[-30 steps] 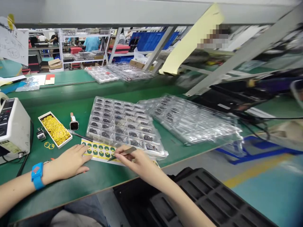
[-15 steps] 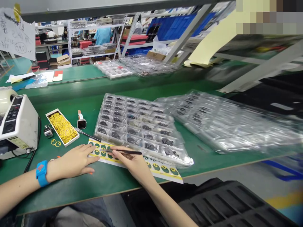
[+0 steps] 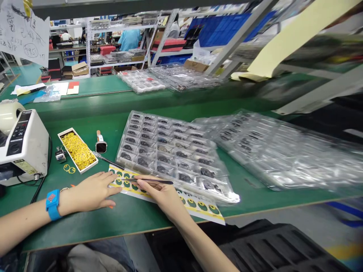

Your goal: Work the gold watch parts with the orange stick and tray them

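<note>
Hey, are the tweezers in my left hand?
No, the right hand holds the tweezers, while the left hand lies spread at one end of the sticker sheet.

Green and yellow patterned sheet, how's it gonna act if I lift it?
The sheet would probably be floppy, since it looks thin and lies flat. It's likely light, with little visible thickness. One end may resist lifting, as the left hand appears to rest there.

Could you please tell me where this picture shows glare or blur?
Head view, right: white glare streaks the blurred clear plastic trays; head view, upper right: the long pale-yellow paper strip looks soft; head view, centre: the bare right hand looks sharper.
</note>
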`<control>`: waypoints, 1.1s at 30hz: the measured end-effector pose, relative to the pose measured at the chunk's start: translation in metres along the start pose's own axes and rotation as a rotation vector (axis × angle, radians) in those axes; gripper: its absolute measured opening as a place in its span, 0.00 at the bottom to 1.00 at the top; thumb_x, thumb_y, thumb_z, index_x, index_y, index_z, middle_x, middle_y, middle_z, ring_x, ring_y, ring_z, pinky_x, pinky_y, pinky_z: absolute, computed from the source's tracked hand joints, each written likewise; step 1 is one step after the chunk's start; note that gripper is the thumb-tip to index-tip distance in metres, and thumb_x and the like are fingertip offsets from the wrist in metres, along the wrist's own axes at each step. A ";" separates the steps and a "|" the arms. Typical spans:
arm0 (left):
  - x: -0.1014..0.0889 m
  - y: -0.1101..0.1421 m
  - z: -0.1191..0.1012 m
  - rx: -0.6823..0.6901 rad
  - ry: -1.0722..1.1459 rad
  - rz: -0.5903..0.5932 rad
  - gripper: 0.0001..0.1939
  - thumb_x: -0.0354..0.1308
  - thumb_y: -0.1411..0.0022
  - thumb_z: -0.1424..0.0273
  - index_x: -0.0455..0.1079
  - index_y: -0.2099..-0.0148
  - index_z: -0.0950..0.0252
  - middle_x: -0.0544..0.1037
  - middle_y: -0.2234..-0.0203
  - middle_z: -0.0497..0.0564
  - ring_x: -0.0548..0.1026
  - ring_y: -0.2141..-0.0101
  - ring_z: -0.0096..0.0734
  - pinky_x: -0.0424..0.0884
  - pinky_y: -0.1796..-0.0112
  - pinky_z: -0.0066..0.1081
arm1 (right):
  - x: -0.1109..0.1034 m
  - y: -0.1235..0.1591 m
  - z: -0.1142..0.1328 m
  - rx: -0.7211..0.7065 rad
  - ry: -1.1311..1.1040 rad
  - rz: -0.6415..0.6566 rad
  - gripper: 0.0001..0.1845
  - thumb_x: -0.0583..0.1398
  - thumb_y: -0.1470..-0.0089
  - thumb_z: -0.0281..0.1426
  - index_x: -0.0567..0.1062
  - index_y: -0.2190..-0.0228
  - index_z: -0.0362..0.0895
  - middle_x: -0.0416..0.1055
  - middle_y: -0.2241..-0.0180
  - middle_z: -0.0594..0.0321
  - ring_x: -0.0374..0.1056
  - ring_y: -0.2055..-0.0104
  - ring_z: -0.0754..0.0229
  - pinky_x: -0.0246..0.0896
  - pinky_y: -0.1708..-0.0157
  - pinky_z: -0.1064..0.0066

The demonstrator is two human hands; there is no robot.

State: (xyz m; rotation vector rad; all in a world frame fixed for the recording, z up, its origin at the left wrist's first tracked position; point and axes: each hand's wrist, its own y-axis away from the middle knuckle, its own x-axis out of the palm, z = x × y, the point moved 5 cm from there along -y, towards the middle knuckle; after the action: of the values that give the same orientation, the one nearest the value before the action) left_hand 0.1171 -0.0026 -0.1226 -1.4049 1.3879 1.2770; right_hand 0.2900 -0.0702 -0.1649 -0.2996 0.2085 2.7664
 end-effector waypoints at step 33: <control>0.002 0.002 0.001 -0.011 -0.042 -0.005 0.27 0.54 0.38 0.58 0.63 0.40 0.64 0.62 0.40 0.66 0.63 0.42 0.52 0.61 0.45 0.45 | 0.005 -0.006 0.010 0.010 -0.362 -0.083 0.25 0.66 0.58 0.52 0.72 0.78 0.42 0.57 0.93 0.71 0.51 0.89 0.70 0.48 0.86 0.76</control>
State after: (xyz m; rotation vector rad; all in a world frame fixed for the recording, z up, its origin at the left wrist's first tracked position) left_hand 0.1146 -0.0021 -0.1241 -1.3809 1.3504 1.3055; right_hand 0.2861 -0.0608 -0.1569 0.1920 0.1139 2.6765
